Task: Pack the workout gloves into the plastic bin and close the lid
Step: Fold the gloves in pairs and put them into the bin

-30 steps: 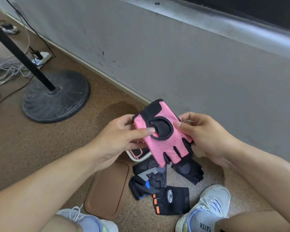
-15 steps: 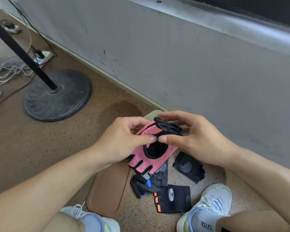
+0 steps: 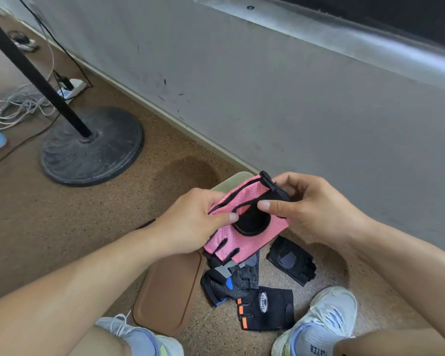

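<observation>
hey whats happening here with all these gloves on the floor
A person is holding a pink mesh fingerless glove in both hands, left hand and right hand pinching it above a pale plastic bin. Three black gloves lie unpacked on the floor, and the brown lid lies beside them, off the bin.
</observation>
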`<state>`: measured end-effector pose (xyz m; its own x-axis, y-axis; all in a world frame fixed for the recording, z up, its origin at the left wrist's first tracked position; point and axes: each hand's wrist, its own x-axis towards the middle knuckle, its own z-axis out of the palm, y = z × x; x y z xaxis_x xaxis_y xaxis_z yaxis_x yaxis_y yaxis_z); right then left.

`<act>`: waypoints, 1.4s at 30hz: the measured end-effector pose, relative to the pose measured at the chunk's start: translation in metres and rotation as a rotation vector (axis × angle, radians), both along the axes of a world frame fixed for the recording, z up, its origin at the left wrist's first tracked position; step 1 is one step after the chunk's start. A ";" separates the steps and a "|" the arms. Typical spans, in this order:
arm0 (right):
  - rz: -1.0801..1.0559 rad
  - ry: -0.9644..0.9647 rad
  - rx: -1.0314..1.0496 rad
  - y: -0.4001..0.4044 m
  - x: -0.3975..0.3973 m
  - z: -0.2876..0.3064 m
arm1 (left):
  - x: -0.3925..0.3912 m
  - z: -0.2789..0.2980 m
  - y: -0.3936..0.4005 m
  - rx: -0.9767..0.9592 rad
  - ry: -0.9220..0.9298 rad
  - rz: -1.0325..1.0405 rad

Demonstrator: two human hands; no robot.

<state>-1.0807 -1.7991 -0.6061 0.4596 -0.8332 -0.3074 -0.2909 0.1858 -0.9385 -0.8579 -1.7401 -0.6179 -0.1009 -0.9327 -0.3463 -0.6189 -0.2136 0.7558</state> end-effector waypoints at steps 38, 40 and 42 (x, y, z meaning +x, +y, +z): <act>0.124 0.764 -0.005 -0.034 0.132 -0.238 | 0.005 -0.220 0.005 0.299 0.154 0.736; 0.258 0.802 -0.023 -0.024 0.142 -0.245 | 0.009 -0.224 0.006 0.296 0.159 0.735; 0.254 0.869 -0.079 -0.022 0.140 -0.248 | 0.011 -0.225 0.007 0.287 0.171 0.743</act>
